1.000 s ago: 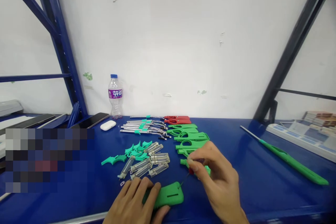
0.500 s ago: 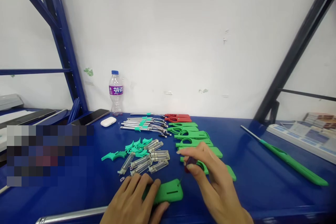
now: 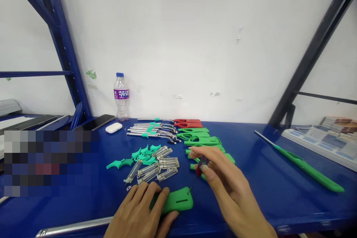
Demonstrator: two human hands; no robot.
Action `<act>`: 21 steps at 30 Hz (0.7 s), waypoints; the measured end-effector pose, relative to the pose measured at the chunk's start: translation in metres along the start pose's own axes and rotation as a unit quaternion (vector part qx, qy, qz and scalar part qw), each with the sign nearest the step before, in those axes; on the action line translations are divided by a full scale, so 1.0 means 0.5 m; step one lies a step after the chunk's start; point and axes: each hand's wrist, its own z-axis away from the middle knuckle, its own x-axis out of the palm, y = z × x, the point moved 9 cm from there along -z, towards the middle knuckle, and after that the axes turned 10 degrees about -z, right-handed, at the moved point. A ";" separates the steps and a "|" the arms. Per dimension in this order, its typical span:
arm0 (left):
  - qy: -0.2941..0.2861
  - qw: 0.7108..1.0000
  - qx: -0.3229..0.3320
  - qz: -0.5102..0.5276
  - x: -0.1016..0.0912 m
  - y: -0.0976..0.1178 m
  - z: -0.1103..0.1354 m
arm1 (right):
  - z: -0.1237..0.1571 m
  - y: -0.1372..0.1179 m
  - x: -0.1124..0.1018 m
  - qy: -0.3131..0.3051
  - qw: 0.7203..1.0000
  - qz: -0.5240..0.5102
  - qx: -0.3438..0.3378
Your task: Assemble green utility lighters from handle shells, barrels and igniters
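Note:
My left hand (image 3: 139, 212) lies over the left end of a green plastic handle shell (image 3: 178, 200) at the table's front edge, fingers curled on it and pressing it down. My right hand (image 3: 223, 182) pinches a small screwdriver with a red grip (image 3: 199, 169); its thin tip touches the shell's upper right corner. Just behind the right hand lie several more green handle shells (image 3: 203, 140) in a row.
Several clear tubes (image 3: 156, 169), teal triggers (image 3: 139, 156), metal rods (image 3: 150, 131) and two red shells (image 3: 188, 123) lie mid-table. A water bottle (image 3: 121, 96), earbud case (image 3: 113, 128) and phone (image 3: 97, 122) stand back left. A long assembled green lighter (image 3: 304, 165) lies right.
My right hand has shifted slightly up and left with the screwdriver, its tip staying at the shell's corner. The left hand keeps its hold. The camera has tilted a little.

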 end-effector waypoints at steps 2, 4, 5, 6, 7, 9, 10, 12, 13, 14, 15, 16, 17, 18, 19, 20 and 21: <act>0.000 1.000 0.000 -0.004 -0.003 0.001 -0.001 | 0.001 -0.007 0.007 -0.020 0.999 -0.038 -0.004; 0.003 1.000 0.003 -0.010 -0.006 0.002 -0.002 | -0.002 -0.013 0.011 -0.010 0.998 -0.052 -0.024; 0.005 1.000 0.005 -0.013 -0.008 0.002 -0.002 | -0.003 -0.013 0.012 0.005 0.998 -0.046 -0.032; 0.004 1.000 0.007 -0.015 -0.008 0.003 -0.002 | -0.005 -0.013 0.011 0.022 0.999 -0.032 -0.039; 0.004 1.000 0.008 -0.017 -0.007 0.002 -0.002 | -0.006 -0.013 0.009 0.040 0.998 -0.015 -0.045; 0.006 1.000 0.011 -0.023 -0.006 0.003 -0.001 | -0.006 -0.016 0.005 0.055 0.997 0.004 -0.050; 0.007 1.000 0.011 -0.025 -0.006 0.002 -0.001 | -0.005 -0.017 0.006 0.045 0.998 0.001 -0.045; 0.009 1.000 0.008 -0.025 -0.005 0.001 -0.001 | -0.002 -0.015 0.009 0.006 1.000 -0.017 -0.019; 0.010 1.000 0.006 -0.024 -0.004 0.001 -0.001 | 0.000 -0.012 0.012 -0.014 0.999 -0.029 -0.002; 0.010 1.000 0.005 -0.024 -0.003 0.001 -0.001 | 0.002 -0.009 0.012 -0.023 0.999 -0.040 0.009; 0.012 1.000 0.005 -0.024 -0.003 0.001 0.000 | 0.002 -0.006 0.009 -0.021 0.998 -0.050 0.012; 0.014 1.000 0.007 -0.024 -0.003 0.001 0.000 | 0.001 -0.003 0.007 -0.012 0.998 -0.058 0.007; 0.015 1.000 0.009 -0.024 -0.004 0.002 0.000 | -0.002 0.001 0.005 0.000 0.998 -0.062 -0.001; 0.016 1.000 0.010 -0.023 -0.004 0.002 0.000 | -0.005 0.006 0.003 0.015 0.998 -0.062 -0.009; 0.018 1.000 0.010 -0.022 -0.005 0.002 0.000 | -0.008 0.013 0.000 0.032 0.998 -0.055 -0.015; 0.017 1.000 0.010 -0.021 -0.005 0.001 0.000 | -0.010 0.019 -0.002 0.049 0.998 -0.044 -0.018; 0.017 1.000 0.008 -0.021 -0.006 0.000 0.000 | -0.011 0.024 -0.005 0.066 0.997 -0.032 -0.022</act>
